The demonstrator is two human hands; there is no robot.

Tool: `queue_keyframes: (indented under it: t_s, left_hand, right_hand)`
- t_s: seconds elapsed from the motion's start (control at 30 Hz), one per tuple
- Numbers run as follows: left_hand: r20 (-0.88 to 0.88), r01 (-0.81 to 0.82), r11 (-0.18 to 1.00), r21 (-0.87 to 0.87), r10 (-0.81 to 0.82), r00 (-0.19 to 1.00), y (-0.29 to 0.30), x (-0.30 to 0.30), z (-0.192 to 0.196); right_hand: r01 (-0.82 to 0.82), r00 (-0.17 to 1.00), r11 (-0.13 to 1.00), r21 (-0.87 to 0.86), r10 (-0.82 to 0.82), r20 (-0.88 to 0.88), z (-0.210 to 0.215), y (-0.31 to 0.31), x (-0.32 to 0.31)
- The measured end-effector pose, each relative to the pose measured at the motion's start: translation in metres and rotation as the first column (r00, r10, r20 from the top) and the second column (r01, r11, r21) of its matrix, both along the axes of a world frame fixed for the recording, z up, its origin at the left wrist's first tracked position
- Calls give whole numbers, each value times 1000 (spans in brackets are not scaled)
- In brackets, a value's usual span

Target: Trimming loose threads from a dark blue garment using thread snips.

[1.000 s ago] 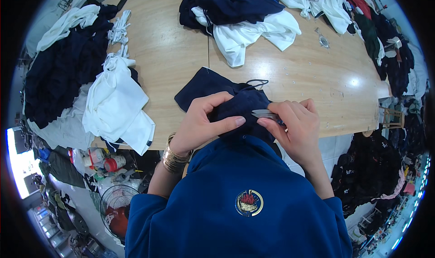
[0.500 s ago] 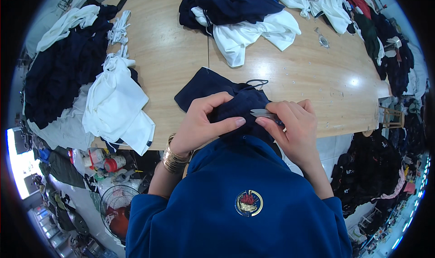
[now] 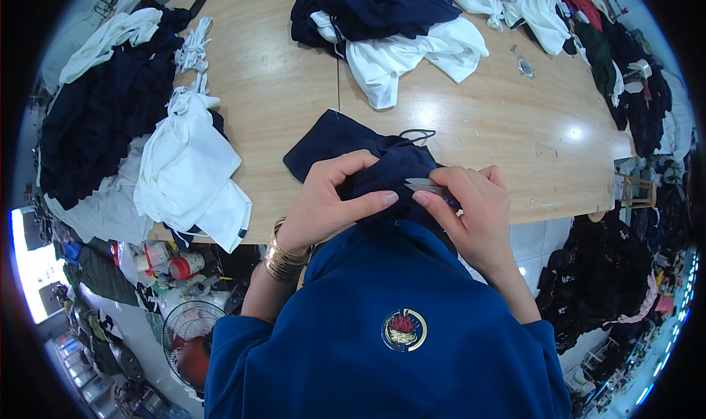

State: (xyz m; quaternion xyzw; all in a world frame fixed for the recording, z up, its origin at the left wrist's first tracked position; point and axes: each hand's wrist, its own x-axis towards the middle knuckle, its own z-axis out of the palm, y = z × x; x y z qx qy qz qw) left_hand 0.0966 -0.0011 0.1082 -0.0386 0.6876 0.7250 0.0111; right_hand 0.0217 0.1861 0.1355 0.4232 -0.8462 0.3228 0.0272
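A dark navy garment (image 3: 334, 141) lies bunched at the near edge of the table, with a thin drawcord loop (image 3: 419, 134) standing out on its far side. My left hand (image 3: 334, 195) is closed on the garment's cloth, thumb on top and fingers tucked under it. In my right hand (image 3: 471, 202) are small thread snips (image 3: 422, 184), pinched between thumb and fingers. Their metal blades point left, against or just over the cloth near my left thumb. The tips' exact contact is too small to tell.
A pale wooden table (image 3: 279, 73) spreads ahead. White garments (image 3: 187, 162) and a dark pile (image 3: 103, 117) lie at left. More navy (image 3: 375, 11) and white clothing (image 3: 412, 55) sits at the far middle. A small clear packet (image 3: 523, 66) lies right; a fan (image 3: 193, 342) stands below left.
My right hand and the snips have shifted very slightly left. My left hand and the navy garment hold their place.
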Motion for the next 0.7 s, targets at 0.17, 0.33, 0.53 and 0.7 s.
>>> queue_keyframes:
  t_s: [0.17,0.33,0.53,0.7]
  left_hand:
    - [33,5,1000,15,-6,999,-1,0,2]
    - [-6,-13,998,66,13,1000,1,1,-2]
    - [75,-22,992,123,12,997,1,1,0]
    - [27,-18,997,80,16,999,1,1,-2]
  right_hand:
    - [4,1000,1000,-7,-4,-1,-1,0,0]
    - [9,1000,999,-38,-9,-6,-2,0,-2]
    - [-22,999,1000,2,22,-49,4,2,-4]
    - [-43,994,999,3,43,-100,5,2,-6]
